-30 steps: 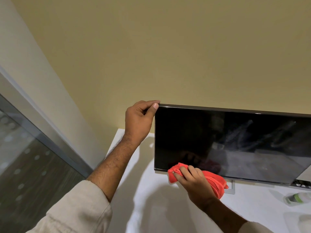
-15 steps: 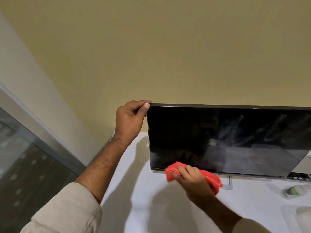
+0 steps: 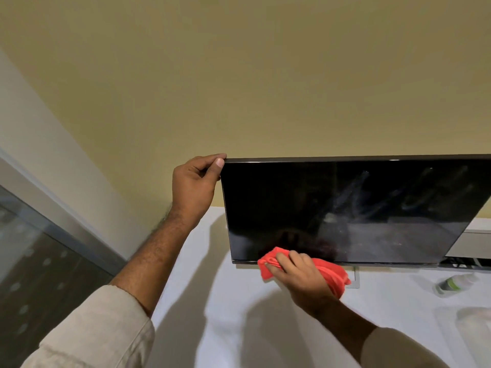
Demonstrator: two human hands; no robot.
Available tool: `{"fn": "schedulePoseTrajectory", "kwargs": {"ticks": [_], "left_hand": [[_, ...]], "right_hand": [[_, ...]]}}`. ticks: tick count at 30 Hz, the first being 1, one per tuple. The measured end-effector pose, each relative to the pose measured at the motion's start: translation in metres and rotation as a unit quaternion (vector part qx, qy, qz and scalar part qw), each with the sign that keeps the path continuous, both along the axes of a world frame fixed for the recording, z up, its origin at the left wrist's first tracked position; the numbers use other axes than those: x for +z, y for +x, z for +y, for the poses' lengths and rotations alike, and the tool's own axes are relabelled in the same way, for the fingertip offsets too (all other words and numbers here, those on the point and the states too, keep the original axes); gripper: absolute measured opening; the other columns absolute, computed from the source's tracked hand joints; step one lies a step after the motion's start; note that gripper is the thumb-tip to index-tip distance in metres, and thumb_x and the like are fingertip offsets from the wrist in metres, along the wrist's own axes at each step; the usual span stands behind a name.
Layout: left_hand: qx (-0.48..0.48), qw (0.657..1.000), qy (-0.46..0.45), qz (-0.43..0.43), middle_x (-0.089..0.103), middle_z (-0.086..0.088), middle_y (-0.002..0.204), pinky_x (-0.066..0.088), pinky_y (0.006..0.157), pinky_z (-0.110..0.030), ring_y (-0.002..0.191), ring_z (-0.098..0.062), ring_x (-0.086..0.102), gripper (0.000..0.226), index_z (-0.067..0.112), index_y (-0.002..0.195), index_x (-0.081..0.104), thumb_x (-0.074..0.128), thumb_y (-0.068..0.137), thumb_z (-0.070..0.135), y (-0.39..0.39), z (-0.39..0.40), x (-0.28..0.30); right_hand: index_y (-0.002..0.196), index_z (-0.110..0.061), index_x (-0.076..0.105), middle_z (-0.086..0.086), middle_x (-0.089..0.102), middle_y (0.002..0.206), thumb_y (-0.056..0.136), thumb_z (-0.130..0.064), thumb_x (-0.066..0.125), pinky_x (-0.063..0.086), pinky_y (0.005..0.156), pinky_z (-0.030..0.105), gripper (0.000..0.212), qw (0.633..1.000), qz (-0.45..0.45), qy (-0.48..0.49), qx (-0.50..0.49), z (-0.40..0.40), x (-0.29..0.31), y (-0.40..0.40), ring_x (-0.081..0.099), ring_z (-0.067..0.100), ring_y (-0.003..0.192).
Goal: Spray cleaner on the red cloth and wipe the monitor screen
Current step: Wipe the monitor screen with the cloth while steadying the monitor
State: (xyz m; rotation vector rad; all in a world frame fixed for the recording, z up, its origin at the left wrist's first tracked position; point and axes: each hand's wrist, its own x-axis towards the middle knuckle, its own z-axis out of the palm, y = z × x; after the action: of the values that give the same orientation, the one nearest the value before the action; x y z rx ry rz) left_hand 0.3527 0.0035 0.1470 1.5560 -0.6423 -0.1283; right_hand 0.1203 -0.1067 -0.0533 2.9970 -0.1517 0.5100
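A black monitor point(image 3: 345, 208) stands on a white table point(image 3: 239, 328), its screen dark with smear marks on the right half. My left hand point(image 3: 194, 187) grips the monitor's top left corner, thumb on the front edge. My right hand point(image 3: 303, 277) presses a bunched red cloth point(image 3: 332, 277) against the screen's bottom edge, near the lower left corner. A white cleaner bottle point(image 3: 454, 284) with a green band lies on its side on the table at the right, below the monitor.
A yellow wall rises behind the monitor. At the left runs a glass partition point(image 3: 39, 261) with a metal frame. A pale object point(image 3: 475, 330) sits at the table's lower right. The monitor's stand foot point(image 3: 354, 281) shows behind the cloth.
The view has shifted slightly, so the monitor and both hands sit a little further left in frame. My right hand with the cloth stays at the screen's bottom edge; my left hand keeps its grip.
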Motion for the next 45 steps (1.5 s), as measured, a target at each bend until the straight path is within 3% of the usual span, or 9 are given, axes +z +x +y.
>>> {"fn": "schedulePoseTrajectory", "kwargs": {"ticks": [6,11,15,18,22,29,33,39,45], "left_hand": [[-0.012,1.000,0.012,-0.006,0.075,-0.005,0.095,0.054,0.073,-0.016,0.077,-0.007,0.068,0.017,0.016,0.107,0.073,0.065,0.094,0.009,0.003,0.002,0.001],[-0.012,1.000,0.009,0.001,0.075,-0.001,0.095,0.053,0.072,-0.014,0.076,-0.001,0.068,0.017,0.019,0.105,0.074,0.065,0.094,0.010,0.002,0.001,0.001],[0.004,1.000,0.011,0.003,0.075,-0.003,0.098,0.057,0.082,-0.026,0.085,-0.012,0.071,0.016,0.021,0.104,0.074,0.066,0.094,0.011,-0.001,-0.003,0.002],[0.005,1.000,0.013,0.007,0.076,-0.003,0.097,0.058,0.088,-0.035,0.088,-0.018,0.071,0.016,0.020,0.102,0.075,0.066,0.093,0.010,-0.001,-0.002,0.002],[-0.006,1.000,0.026,0.003,0.076,-0.002,0.094,0.058,0.089,-0.038,0.084,-0.015,0.069,0.016,0.020,0.103,0.075,0.066,0.093,0.011,0.000,0.000,0.004],[-0.005,1.000,0.017,0.009,0.076,0.002,0.094,0.058,0.089,-0.036,0.086,-0.013,0.071,0.020,0.028,0.096,0.075,0.066,0.093,0.011,0.001,-0.001,0.002],[0.004,1.000,0.019,0.012,0.076,-0.003,0.096,0.058,0.092,-0.042,0.090,-0.019,0.071,0.017,0.025,0.098,0.075,0.066,0.093,0.011,0.002,-0.003,0.000],[0.013,0.999,0.035,0.005,0.077,-0.002,0.095,0.057,0.090,-0.038,0.081,-0.011,0.068,0.016,0.022,0.101,0.076,0.067,0.092,0.013,0.003,-0.001,0.002],[0.008,1.000,0.026,0.012,0.076,0.000,0.095,0.057,0.089,-0.035,0.077,-0.005,0.065,0.016,0.024,0.099,0.077,0.067,0.092,0.013,0.001,-0.002,0.004]], "right_hand": [[0.134,-0.020,0.051,0.004,0.052,0.121,0.072,-0.006,0.068,0.040,0.079,0.039,0.066,0.998,0.022,-0.045,0.028,0.002,-0.004,0.015,0.047,0.029,0.093],[0.134,-0.024,0.052,0.003,0.048,0.125,0.076,-0.030,0.077,0.043,0.084,0.039,0.064,0.997,0.034,-0.064,0.015,-0.026,-0.003,-0.013,0.049,0.028,0.097],[0.134,-0.026,0.050,0.002,0.049,0.120,0.062,-0.034,0.083,0.043,0.079,0.038,0.080,0.998,0.038,-0.051,-0.021,-0.022,0.018,-0.008,0.049,0.026,0.091],[0.132,-0.024,0.056,0.004,0.045,0.115,0.056,-0.011,0.074,0.036,0.074,0.037,0.080,0.996,-0.050,-0.057,-0.039,-0.009,0.048,0.020,0.047,0.027,0.086],[0.124,-0.020,0.067,0.006,0.046,0.111,0.075,0.000,0.055,0.037,0.064,0.038,0.054,0.974,-0.214,-0.056,-0.057,-0.016,0.107,0.044,0.053,0.030,0.074],[0.122,-0.014,0.069,0.012,0.051,0.116,0.074,-0.010,0.077,0.044,0.072,0.043,0.050,0.926,-0.354,0.014,-0.130,-0.031,0.153,0.067,0.054,0.035,0.087],[0.123,-0.022,0.068,0.007,0.044,0.117,0.073,-0.017,0.075,0.037,0.073,0.040,0.050,0.951,-0.297,-0.038,-0.079,-0.014,0.115,0.070,0.047,0.030,0.089],[0.131,-0.026,0.058,0.002,0.053,0.121,0.067,-0.022,0.071,0.030,0.080,0.040,0.066,0.983,0.009,-0.173,0.065,0.008,0.027,0.036,0.041,0.028,0.097],[0.131,-0.026,0.060,0.002,0.047,0.120,0.072,-0.018,0.054,0.030,0.079,0.039,0.060,0.981,-0.009,-0.190,0.047,-0.001,0.035,0.030,0.041,0.028,0.096]]}}
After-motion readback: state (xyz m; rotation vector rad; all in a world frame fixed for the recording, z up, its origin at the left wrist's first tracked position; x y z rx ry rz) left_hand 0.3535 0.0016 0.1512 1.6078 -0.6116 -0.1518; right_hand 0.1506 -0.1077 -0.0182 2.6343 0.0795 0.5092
